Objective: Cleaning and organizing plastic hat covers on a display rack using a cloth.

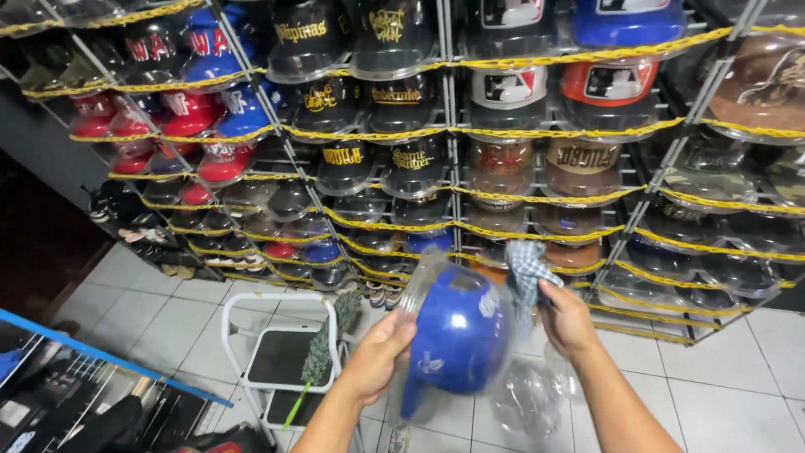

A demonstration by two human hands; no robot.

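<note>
A blue cap (459, 331) sits inside a clear plastic case (428, 289), low in the middle of the view, held up in the air above the white tile floor (729, 403). The left hand (381, 352) is on the left side of the cap, and its grip is closed on the edge of the clear case. The right hand (567, 319) is just to the right of the cap, and its grip is closed on a checked cloth (527, 268) that sticks up above the fingers. The cloth is near the cap's upper right edge, but I cannot tell if it touches the case. Another clear plastic piece (528, 398) hangs below the cap, to the right. Behind the cap stands a big wire rack (453, 126) full of more caps in clear cases, with yellow chains (537, 63) running along the front edge of each shelf. The rack is close behind the hands, so there is little room that way. To the left of the cap and lower down stands a white step stool (281, 352), with a green duster (323, 352) leaning on it. The stool is just beside the left arm. To the right of the cap the floor has open tiles.
</note>
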